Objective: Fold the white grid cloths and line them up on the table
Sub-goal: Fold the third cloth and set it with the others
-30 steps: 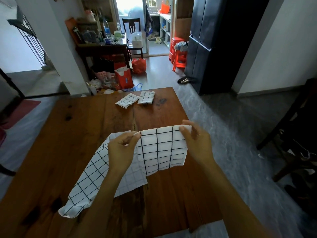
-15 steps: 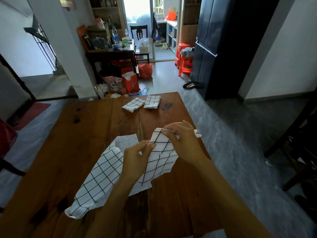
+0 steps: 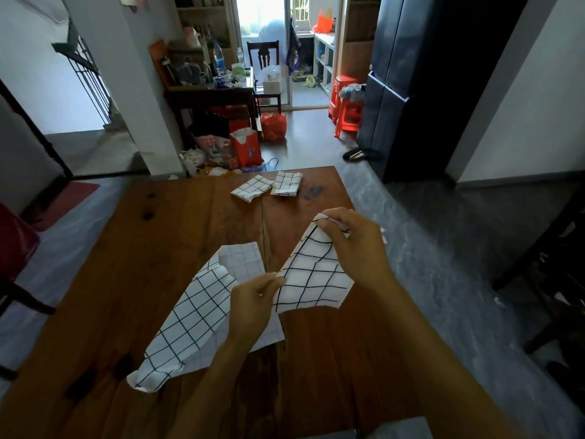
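Note:
I hold a white grid cloth (image 3: 311, 275) above the wooden table (image 3: 158, 255), partly folded and hanging at a slant. My right hand (image 3: 354, 245) grips its upper end. My left hand (image 3: 253, 299) pinches its lower left edge. Under my left arm another white grid cloth (image 3: 193, 315) lies unfolded and rumpled on the table. Two folded grid cloths sit side by side near the far edge, the left one (image 3: 252, 187) turned at an angle, the right one (image 3: 286, 183) straighter.
The table's right edge runs close beside my right arm, with grey floor beyond. A dark chair (image 3: 550, 267) stands at the right and a red seat (image 3: 15, 248) at the left. Bags and clutter (image 3: 243, 150) lie on the floor past the far edge.
The cloth was stretched flat between both hands, then gathered. My right hand has risen and shifted right while the left dropped, so the cloth now hangs slanted. The view tilted slightly.

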### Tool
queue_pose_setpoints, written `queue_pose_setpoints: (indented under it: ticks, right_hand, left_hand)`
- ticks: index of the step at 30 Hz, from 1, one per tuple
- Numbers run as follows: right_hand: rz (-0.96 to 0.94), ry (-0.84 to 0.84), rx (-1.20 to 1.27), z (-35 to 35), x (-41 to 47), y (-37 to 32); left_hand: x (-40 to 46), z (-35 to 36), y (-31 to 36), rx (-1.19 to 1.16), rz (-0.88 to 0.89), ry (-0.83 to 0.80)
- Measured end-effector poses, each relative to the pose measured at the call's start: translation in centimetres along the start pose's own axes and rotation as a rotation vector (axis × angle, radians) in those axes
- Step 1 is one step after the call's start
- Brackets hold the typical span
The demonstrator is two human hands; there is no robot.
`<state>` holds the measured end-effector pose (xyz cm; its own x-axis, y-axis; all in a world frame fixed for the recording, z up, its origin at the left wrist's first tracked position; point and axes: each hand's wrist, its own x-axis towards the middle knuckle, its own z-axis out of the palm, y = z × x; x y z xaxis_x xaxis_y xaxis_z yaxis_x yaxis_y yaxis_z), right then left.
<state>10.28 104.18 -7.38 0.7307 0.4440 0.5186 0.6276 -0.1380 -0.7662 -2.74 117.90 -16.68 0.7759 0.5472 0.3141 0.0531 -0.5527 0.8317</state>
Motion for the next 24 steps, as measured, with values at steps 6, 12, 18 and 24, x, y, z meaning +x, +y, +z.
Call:
queue_pose_setpoints:
  ticks: [6, 12, 18, 24]
  right_hand:
    - [-0.07, 0.036, -0.103, -0.7, 0.2, 0.7]
    - [-0.202, 0.009, -0.274, 0.3, -0.5, 1.8]
    - [-0.229, -0.149, -0.329, 1.2, -1.4, 1.5]
    - [0.053, -0.158, -0.439, -1.8, -2.7, 4.1]
  left_hand:
    - [-0.7, -0.1, -2.7, 0.17, -0.102, -0.097]
    - [1.3, -1.2, 1.2, 0.073, -0.03, -0.106]
    - [3.4, -0.6, 5.0, 0.003, 0.118, -0.048]
    - [2.8, -1.5, 2.4, -0.063, -0.071, 0.071]
